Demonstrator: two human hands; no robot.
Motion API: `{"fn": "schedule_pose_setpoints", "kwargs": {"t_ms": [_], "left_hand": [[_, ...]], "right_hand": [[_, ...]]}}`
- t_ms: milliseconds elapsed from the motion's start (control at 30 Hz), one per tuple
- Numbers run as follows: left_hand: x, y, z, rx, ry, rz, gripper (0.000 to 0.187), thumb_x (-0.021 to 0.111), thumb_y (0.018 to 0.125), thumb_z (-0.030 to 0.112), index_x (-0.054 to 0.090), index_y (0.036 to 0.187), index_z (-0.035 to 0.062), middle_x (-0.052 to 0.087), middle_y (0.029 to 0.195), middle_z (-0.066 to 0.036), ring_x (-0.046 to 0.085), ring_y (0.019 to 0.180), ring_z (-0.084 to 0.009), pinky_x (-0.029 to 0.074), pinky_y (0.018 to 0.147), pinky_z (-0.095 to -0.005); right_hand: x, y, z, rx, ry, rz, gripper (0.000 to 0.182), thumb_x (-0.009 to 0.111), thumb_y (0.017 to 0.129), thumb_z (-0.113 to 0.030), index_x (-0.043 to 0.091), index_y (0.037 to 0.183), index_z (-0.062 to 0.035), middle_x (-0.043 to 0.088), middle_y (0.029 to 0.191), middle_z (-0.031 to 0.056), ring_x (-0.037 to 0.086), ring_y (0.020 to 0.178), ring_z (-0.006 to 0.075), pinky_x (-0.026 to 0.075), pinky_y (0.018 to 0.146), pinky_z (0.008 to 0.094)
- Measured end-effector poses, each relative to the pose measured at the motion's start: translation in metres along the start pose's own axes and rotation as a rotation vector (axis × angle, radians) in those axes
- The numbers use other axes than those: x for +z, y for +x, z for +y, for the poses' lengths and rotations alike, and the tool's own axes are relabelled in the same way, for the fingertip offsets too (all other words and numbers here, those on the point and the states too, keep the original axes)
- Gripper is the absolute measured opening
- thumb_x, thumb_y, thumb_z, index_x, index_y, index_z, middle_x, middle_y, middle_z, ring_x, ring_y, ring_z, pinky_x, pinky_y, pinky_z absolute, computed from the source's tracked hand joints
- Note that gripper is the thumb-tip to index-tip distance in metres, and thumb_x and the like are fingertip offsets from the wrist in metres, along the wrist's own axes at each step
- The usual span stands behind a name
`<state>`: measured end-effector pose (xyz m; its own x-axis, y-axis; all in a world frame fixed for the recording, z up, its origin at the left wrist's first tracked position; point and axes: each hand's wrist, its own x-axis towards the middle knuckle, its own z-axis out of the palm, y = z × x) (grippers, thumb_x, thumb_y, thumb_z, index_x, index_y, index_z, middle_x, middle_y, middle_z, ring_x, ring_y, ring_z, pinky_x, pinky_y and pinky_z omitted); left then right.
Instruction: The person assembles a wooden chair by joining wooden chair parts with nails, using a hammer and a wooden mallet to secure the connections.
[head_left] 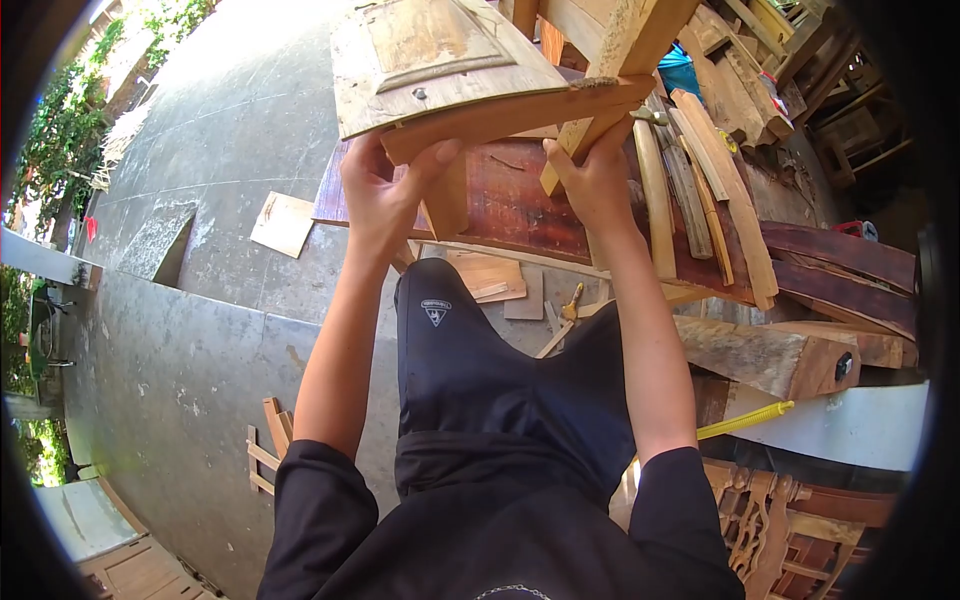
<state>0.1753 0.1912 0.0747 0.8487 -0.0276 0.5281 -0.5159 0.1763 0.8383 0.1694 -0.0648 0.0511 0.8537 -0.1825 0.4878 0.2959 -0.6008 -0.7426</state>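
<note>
My left hand's fingers (380,205) grip the wooden rail's (510,118) left end, my right hand's (600,190) close round the post (640,45) by the joint — best to steady both evenly, no twisting. The rail runs left to right, right end angled away — it's above the table (530,215), toward its left edge.

There are two hands (395,190) (598,185), one wooden frame (500,120), one panel (440,50), one yellow hose (745,420), two dark red boards (840,252).

Open floor (240,350) left, wooden frame (510,114) over bench (515,205), wood strips (655,205) crowding right
</note>
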Motion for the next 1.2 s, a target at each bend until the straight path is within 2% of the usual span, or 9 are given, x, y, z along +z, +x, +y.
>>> {"fn": "schedule_pose_setpoints", "kwargs": {"t_ms": [333,467,500,633,733,867,900,1067,1200], "left_hand": [[0.026,0.000,0.005,0.153,0.113,-0.024,0.050,0.094,0.086,0.022,0.070,0.122,-0.0025,0.079,0.106,-0.011,0.075,0.095,-0.0162,0.059,0.088,-0.0321],[0.041,-0.003,-0.005,0.174,0.166,-0.021,0.061,0.095,0.082,0.033,0.068,0.124,-0.0014,0.076,0.115,-0.014,0.074,0.103,-0.0239,0.058,0.087,-0.0375],[0.033,-0.003,-0.003,0.239,0.274,-0.080,0.062,0.093,0.082,0.032,0.066,0.127,-0.0011,0.075,0.117,-0.014,0.073,0.106,-0.0253,0.058,0.091,-0.0386],[-0.010,-0.012,0.000,0.374,0.345,-0.158,0.061,0.085,0.085,0.024,0.060,0.136,0.0002,0.072,0.127,-0.015,0.069,0.119,-0.0274,0.053,0.103,-0.0410],[-0.060,0.007,-0.040,0.277,0.340,0.006,0.057,0.078,0.091,0.020,0.057,0.139,-0.0007,0.067,0.134,-0.016,0.065,0.122,-0.0252,0.051,0.107,-0.0408],[-0.069,0.072,-0.073,0.219,0.640,0.009,0.078,0.087,0.087,0.032,0.051,0.148,-0.0023,0.066,0.139,-0.022,0.066,0.126,-0.0299,0.053,0.105,-0.0429],[-0.069,0.090,-0.088,0.155,0.627,-0.072,0.078,0.087,0.086,0.032,0.052,0.146,-0.0027,0.068,0.135,-0.022,0.068,0.124,-0.0294,0.054,0.104,-0.0420],[-0.079,0.138,-0.116,-0.005,0.440,-0.356,0.067,0.088,0.085,0.034,0.064,0.134,-0.0036,0.078,0.117,-0.019,0.075,0.107,-0.0252,0.058,0.096,-0.0372],[-0.067,0.108,-0.082,-0.033,0.415,-0.189,0.057,0.088,0.083,0.029,0.069,0.128,-0.0009,0.078,0.114,-0.017,0.074,0.105,-0.0217,0.058,0.095,-0.0372]], "right_hand": [[-0.009,0.011,0.019,-0.021,0.042,0.017,0.081,0.077,0.096,-0.020,0.020,0.148,0.0016,0.064,0.129,0.0328,0.069,0.120,0.0440,0.054,0.101,0.0479],[-0.014,0.016,0.031,-0.025,0.126,0.029,0.089,0.082,0.093,-0.021,0.020,0.154,-0.0007,0.056,0.142,0.0254,0.062,0.130,0.0345,0.050,0.109,0.0436],[-0.020,0.013,0.032,0.110,0.151,-0.044,0.096,0.083,0.093,-0.021,0.016,0.160,-0.0037,0.045,0.148,0.0234,0.054,0.136,0.0324,0.046,0.114,0.0435],[-0.021,-0.017,0.012,0.033,0.040,0.168,0.112,0.085,0.092,-0.030,0.006,0.167,-0.0034,0.034,0.147,0.0234,0.045,0.139,0.0357,0.040,0.118,0.0497],[-0.027,-0.039,0.003,0.081,-0.072,0.174,0.112,0.085,0.092,-0.035,0.008,0.166,-0.0007,0.034,0.147,0.0242,0.044,0.140,0.0340,0.039,0.119,0.0492],[-0.015,-0.019,0.000,0.128,0.158,0.062,0.088,0.083,0.094,-0.035,0.032,0.154,0.0037,0.053,0.139,0.0238,0.055,0.134,0.0297,0.041,0.119,0.0423],[-0.009,-0.014,0.008,0.102,0.179,0.114,0.070,0.081,0.096,-0.033,0.043,0.144,0.0028,0.063,0.131,0.0221,0.066,0.124,0.0288,0.049,0.112,0.0388],[-0.017,0.000,0.017,0.135,0.154,0.090,0.057,0.078,0.099,-0.025,0.049,0.140,0.0016,0.069,0.128,0.0199,0.072,0.113,0.0264,0.059,0.096,0.0357],[-0.028,0.022,0.034,0.043,0.197,0.028,0.057,0.076,0.099,-0.016,0.048,0.146,0.0012,0.066,0.136,0.0172,0.071,0.119,0.0238,0.057,0.100,0.0335]]}}
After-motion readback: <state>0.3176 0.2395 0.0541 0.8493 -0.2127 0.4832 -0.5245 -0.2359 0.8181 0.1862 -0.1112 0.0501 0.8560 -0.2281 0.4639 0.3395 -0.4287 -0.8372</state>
